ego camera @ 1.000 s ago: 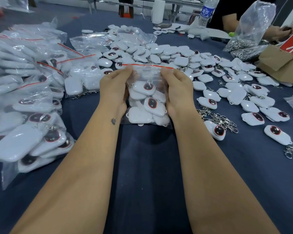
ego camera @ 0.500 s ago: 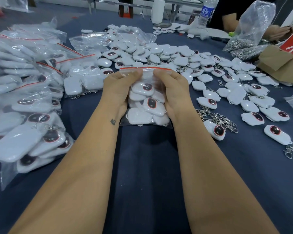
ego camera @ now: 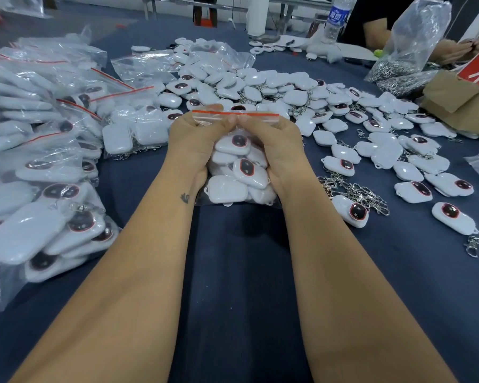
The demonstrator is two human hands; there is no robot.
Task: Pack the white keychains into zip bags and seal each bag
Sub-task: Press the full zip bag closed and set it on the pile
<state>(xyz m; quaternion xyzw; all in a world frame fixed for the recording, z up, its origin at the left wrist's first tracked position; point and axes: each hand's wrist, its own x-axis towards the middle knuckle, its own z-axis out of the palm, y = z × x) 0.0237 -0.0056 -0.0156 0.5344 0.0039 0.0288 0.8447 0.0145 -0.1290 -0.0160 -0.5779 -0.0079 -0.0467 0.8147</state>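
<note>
Fingers [ego camera: 227,121] of two hands pinching one zip bag [ego camera: 239,186], keychains inside

Left hand [ego camera: 197,139], right hand [ego camera: 271,142] together; fingertips pinching.

A dark blue cloth-covered table [ego camera: 241,272] fills the view from six o'clock upward. At twelve o'clock grey metal table legs [ego camera: 284,15] stand on a grey floor [ego camera: 67,20]. At two o'clock lies a brown cardboard box [ego camera: 459,103]. Light is even and soft.
</note>
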